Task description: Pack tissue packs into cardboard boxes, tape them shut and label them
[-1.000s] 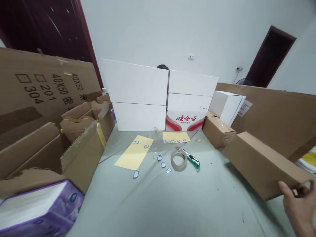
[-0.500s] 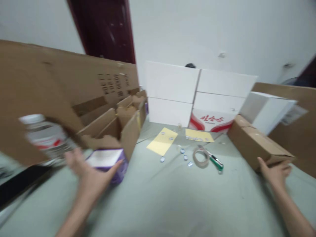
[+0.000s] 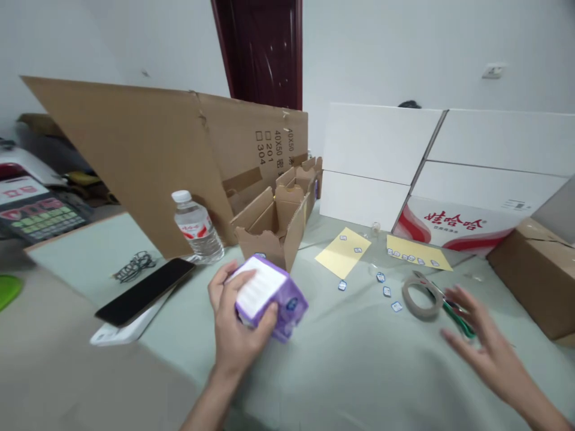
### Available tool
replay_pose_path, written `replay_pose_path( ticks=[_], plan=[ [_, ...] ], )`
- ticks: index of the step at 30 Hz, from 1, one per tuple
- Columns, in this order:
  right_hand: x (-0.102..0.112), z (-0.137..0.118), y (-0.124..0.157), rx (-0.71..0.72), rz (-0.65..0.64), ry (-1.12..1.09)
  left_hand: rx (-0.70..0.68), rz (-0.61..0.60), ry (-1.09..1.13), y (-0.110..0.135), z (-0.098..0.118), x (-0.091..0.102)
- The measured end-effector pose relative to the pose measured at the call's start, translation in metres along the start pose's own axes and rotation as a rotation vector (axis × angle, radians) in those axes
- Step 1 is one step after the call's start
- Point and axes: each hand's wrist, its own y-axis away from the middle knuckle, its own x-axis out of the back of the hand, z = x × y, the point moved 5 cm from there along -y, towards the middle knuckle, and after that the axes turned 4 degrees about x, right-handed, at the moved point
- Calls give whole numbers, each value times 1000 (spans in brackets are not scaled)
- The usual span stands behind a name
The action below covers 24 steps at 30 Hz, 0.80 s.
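My left hand [image 3: 240,320] grips a purple and white box [image 3: 274,293], tilted above the table, with the thumb on its near side and fingers over the white face. Just behind it stand open cardboard boxes [image 3: 269,233] in a row. My right hand [image 3: 480,341] is empty, fingers apart, over the table at the right. Close to its fingertips lie a green utility knife [image 3: 460,320] and a roll of tape [image 3: 422,308]. Several small blue-and-white stickers [image 3: 387,291] lie left of the tape, near two yellow sheets [image 3: 344,254].
A water bottle [image 3: 197,230] stands at the left, with a black phone [image 3: 146,291] and eyeglasses [image 3: 135,266] before it. A tall cardboard panel [image 3: 175,137] and white panels [image 3: 368,143] fence the table. A closed brown carton [image 3: 530,281] sits at the right.
My view has turned left. My left hand has closed on the purple box and lifted it. My right hand has come off the brown carton and moved over the table.
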Motion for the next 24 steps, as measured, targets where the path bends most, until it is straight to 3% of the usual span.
replay_pose_path(
  ticks=[2,4,7,9,11,13,16,18,20,22,24],
  plan=[
    [-36,-55,6,117,-278,-202,-105,-45,217,15,34,1],
    [-66,-103,11,161,-503,-430,-166,-194,435,32,65,-13],
    [-94,-137,7,105,-643,-702,-237,-341,520,42,88,-39],
    [-98,-131,-5,47,-555,-784,-335,-277,401,28,85,-43],
    [-89,-106,-20,-69,-367,-820,-399,-129,173,-4,70,-39],
    [-72,-79,-35,-207,-158,-868,-293,13,-117,-44,44,-35],
    [-36,-61,-51,-283,169,-923,-242,-91,-399,-87,16,-50],
    [-13,-65,-57,-255,338,-905,-287,-135,-439,-95,9,-61],
    [1,-69,-59,-246,413,-868,-327,-122,-419,-95,8,-64],
    [11,-68,-59,-248,437,-840,-345,-73,-387,-92,9,-55],
    [20,-64,-58,-219,463,-764,-356,11,-349,-91,12,-33]
  ],
)
